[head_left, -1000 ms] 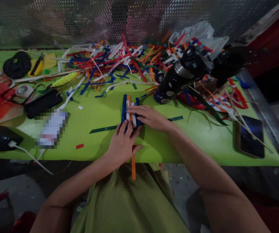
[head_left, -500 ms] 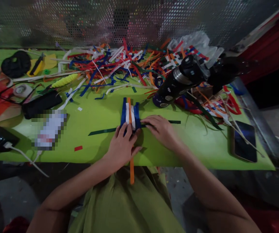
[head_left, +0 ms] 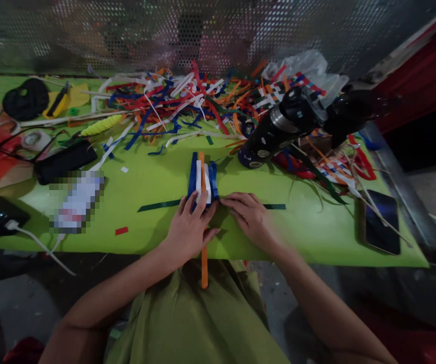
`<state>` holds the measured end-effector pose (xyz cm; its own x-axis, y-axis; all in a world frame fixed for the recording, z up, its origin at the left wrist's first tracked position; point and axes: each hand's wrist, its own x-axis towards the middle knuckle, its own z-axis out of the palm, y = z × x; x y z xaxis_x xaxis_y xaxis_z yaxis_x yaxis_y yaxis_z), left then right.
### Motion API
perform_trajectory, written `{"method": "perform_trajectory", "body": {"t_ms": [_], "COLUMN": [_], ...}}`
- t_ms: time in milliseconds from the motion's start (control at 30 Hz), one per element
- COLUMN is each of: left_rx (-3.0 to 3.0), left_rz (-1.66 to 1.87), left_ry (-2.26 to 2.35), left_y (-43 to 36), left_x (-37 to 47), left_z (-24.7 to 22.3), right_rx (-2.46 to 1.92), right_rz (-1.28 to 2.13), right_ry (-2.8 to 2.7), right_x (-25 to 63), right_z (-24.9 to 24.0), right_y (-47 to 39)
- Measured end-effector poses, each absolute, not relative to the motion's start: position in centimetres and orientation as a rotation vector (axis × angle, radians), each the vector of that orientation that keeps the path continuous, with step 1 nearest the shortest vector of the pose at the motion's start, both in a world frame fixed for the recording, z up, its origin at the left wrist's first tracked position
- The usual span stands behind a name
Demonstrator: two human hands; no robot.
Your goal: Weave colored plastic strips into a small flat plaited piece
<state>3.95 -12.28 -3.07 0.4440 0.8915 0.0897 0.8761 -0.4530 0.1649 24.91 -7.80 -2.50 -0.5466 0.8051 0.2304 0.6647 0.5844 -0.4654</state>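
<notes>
Short upright strips lie side by side in front of me: a blue strip (head_left: 192, 174) on the left, a white strip (head_left: 207, 184) and another blue strip (head_left: 212, 174) on the right. Along the white one runs a long orange strip (head_left: 204, 268), its near end hanging over the table edge. My left hand (head_left: 187, 230) rests with spread fingers on their lower part, hiding the crossing. A dark green strip (head_left: 159, 205) passes sideways beneath that hand. At the right blue strip, my right hand (head_left: 253, 217) has its fingertips pressed together on the green strip, which sticks out beyond the hand.
Behind lies a tangled heap of coloured strips (head_left: 187, 101). A black bottle (head_left: 265, 136) stands at the back right, and a phone (head_left: 382, 222) lies near the right edge. Leftward are another phone (head_left: 66, 162), a cable (head_left: 38, 245) and a red scrap (head_left: 121, 231).
My right hand has moved slightly toward me, drawing the right part of the green strip down to near the lower end of the blue strip. My left hand stays almost in place.
</notes>
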Motion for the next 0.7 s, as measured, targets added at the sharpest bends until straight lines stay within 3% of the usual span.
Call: {"method": "perform_trajectory", "body": {"t_ms": [367,700], "left_rx": [2.585,2.572], "left_rz": [0.246,0.291], "left_ry": [1.565,1.584], "left_y": [-12.2,-12.2], "left_x": [3.9,4.1], "left_z": [-3.3,-3.4], "right_rx": [-1.148,-1.424], "right_rz": [0.488,0.705], "right_ry": [-2.454,-2.23], "right_x": [25.2,21.4], "right_z": [-1.8,-2.1], "right_y": [-7.3,0.7]}}
